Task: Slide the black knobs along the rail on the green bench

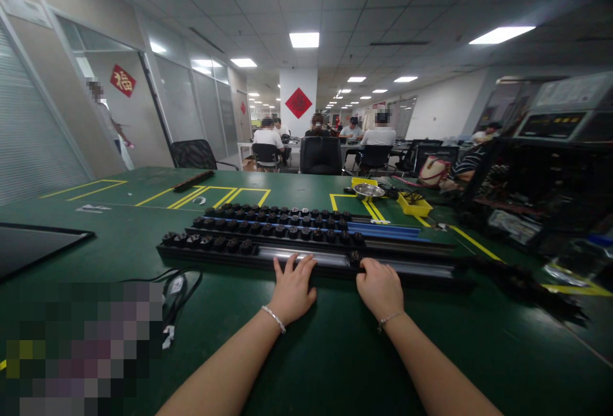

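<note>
A long black rail with a shiny silver channel lies across the table in front of me. Several small black round parts sit in a row at its left end. My left hand has its fingers spread, with the fingertips resting on the middle of this rail. Toward its right half, my right hand is curled, its fingertips against a single black round part in the channel. Right behind are more rails, among them a blue rail, carrying rows of similar black parts.
On the green table are a dark bar, a metal bowl, a yellow bin and black cables. A dark flat panel lies at left. Dark equipment crowds the right. People sit at desks beyond.
</note>
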